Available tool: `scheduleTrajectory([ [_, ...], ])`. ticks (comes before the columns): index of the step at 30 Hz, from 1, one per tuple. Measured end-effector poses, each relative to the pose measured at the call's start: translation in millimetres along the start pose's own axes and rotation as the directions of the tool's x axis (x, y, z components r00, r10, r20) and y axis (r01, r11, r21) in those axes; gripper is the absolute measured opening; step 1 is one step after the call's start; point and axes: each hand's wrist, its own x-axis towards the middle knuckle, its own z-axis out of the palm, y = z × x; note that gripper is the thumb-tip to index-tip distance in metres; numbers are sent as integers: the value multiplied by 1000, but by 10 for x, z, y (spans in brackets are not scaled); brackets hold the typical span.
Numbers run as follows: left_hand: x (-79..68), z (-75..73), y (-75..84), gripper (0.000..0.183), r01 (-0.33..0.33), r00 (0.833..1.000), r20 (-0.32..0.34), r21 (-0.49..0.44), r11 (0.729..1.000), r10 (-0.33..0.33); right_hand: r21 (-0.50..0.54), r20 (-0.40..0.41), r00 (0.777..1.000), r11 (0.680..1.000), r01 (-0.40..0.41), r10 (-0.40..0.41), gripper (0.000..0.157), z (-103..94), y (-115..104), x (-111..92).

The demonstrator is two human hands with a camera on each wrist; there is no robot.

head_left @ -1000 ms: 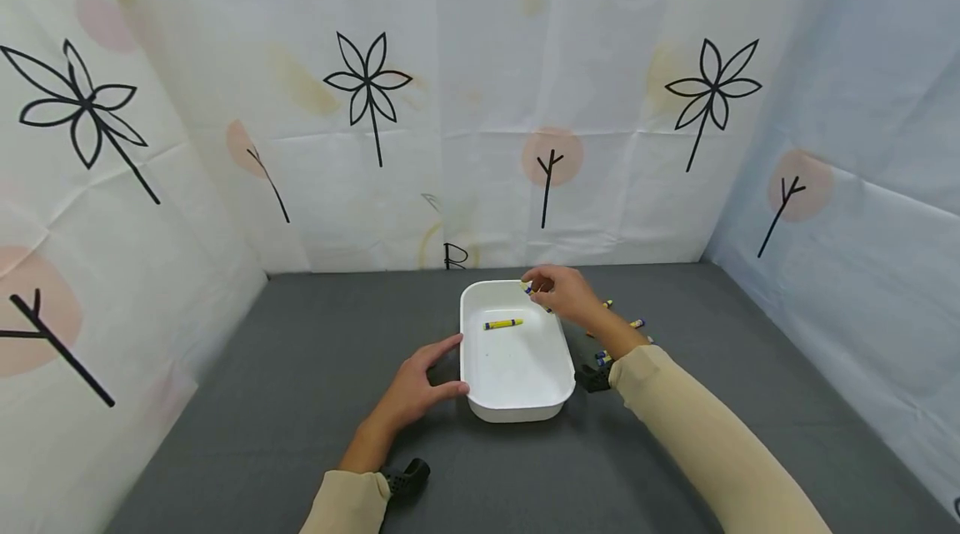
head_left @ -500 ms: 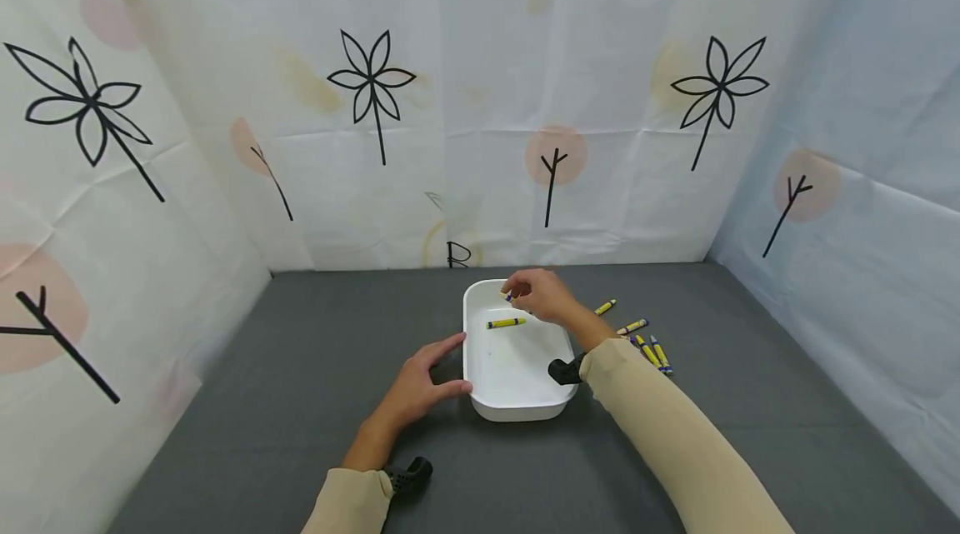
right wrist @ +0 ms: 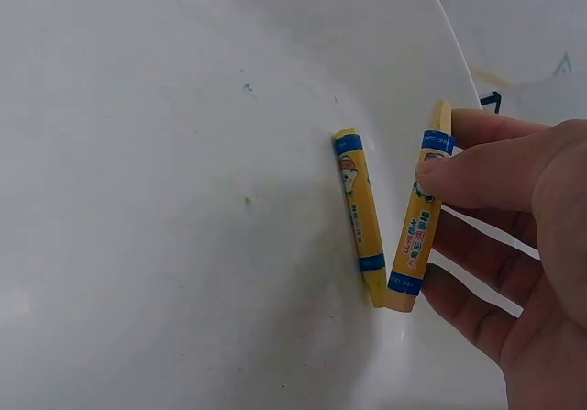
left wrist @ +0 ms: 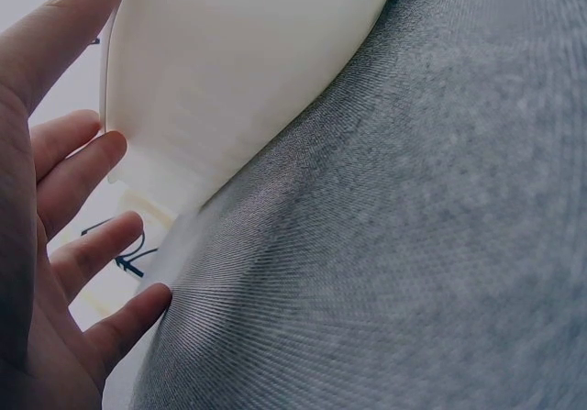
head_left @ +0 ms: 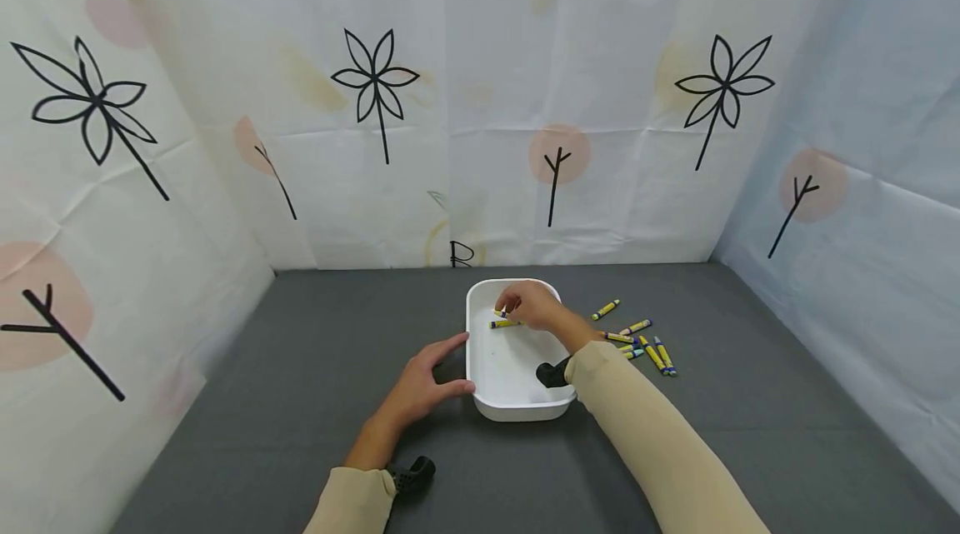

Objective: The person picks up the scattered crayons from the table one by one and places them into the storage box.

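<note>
A beige left sleeve is reaching in from the near side of the white tray, and beyond it the left hand is resting its fingertips against the tray's left wall, thumb and fingers spreading wide and closing round nothing. The right sleeve is crossing in from the near right of the tray. The tray itself is sitting on a grey cloth. Just beyond the tray's right wall, a loose cluster of crayons is lying on that cloth, several of them overlapping or nearly touching. Inside the far half of the tray, a yellow crayon with blue bands is lying on the floor. Right beside it, the right hand is pinching a pale-tipped crayon between thumb and fingers, holding it tilted; whether its lower end is touching the lying one is hard to tell. A lone crayon is lying to the right of the tray's far half. Behind the tray, a pale printed backdrop is hanging, showing black leaf and twig drawings.
</note>
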Motion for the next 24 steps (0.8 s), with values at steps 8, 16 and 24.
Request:
scheduleTrajectory([
  [8,0,19,23,73,8,1000,-3,-11,1000,-8,15,-9,1000,1000,24,-23,27,21,33,-16],
  [16,7,21,21,71,9,1000,-7,-14,1000,-9,28,-30,999,999,-16,17,26,-49,-5,-27],
  [24,1,16,16,71,11,1000,-11,-23,1000,-11,101,-70,997,995,-4,12,26,-193,8,-110],
])
